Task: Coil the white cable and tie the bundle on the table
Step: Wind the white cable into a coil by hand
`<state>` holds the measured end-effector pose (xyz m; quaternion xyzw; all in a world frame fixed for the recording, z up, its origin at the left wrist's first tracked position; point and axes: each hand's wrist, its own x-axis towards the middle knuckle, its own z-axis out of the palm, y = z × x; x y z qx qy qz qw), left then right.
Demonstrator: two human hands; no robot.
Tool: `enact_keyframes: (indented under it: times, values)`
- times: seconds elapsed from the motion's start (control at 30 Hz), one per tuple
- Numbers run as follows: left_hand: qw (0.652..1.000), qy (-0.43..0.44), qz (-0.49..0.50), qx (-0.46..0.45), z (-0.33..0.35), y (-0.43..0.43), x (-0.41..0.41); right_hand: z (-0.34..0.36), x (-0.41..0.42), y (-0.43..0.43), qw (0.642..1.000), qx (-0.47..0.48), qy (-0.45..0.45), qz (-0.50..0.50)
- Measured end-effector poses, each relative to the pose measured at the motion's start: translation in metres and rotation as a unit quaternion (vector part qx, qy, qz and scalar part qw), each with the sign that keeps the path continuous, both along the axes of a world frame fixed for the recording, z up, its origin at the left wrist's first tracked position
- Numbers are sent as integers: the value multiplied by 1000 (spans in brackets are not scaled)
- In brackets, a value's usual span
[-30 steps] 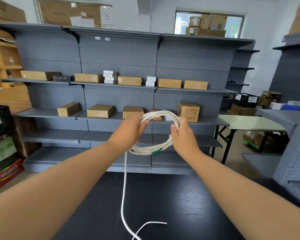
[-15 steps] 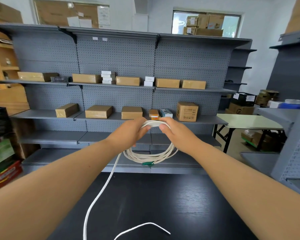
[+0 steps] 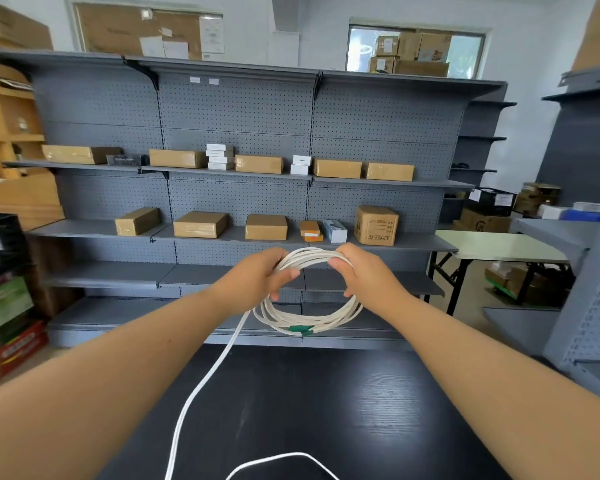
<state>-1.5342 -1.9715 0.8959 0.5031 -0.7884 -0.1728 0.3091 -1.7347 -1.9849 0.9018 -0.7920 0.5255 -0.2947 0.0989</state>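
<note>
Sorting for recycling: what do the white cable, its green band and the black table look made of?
White cable: smooth matte plastic jacket, probably; bends into loops. Green band: tape or plastic, too small to tell. Table: black wood grain, faint sheen, possibly laminate.

Cropped and hidden parts. The top arc of the cable (image 3: 309, 254) is partly covered by the left hand (image 3: 253, 280) and the right hand (image 3: 368, 277), by which it is gripped. Most of the fingers (image 3: 286, 274) are hidden behind the backs of the hands. The loose run of cable is cut off twice by the lower edge, so its end is not shown. Both forearms and the tabletop (image 3: 326, 403) are cropped by the frame. The green piece (image 3: 301, 329) on the coil cannot be identified. The print on the box (image 3: 376, 225) is too small to be read.
</note>
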Motion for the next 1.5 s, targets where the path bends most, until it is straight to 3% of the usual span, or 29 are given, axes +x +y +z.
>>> enact_keyframes:
  times: [0.13,0.3,0.53,0.83,0.97,1.1,1.27,1.37,1.5]
  values:
    - [997,-32,29,-66,0,2,-6,-2,-2,3,999,-8,-32,31]
    - [997,-38,20,-70,5,3,-6,-3,-4,9,994,-48,-53,84]
    - [996,-52,15,-77,6,2,-5,-3,-4,1,995,-52,-21,84]
    - [995,-67,-15,-67,1,-1,-6,-3,7,1,994,-12,83,76]
    - [999,-32,-15,-4,0,-3,-5,-3,10,-4,992,-30,117,35]
    - [996,17,-28,86,-6,-8,9,-3,7,-5,996,-46,81,5]
    - [974,149,-57,163,-13,-8,15,1,1,-4,998,-59,4,-19]
    - [963,213,-50,156,-12,-5,11,2,2,1,995,-58,-83,-27]
    - [973,211,-18,97,-15,-4,5,-4,6,1,987,-67,-137,-47]
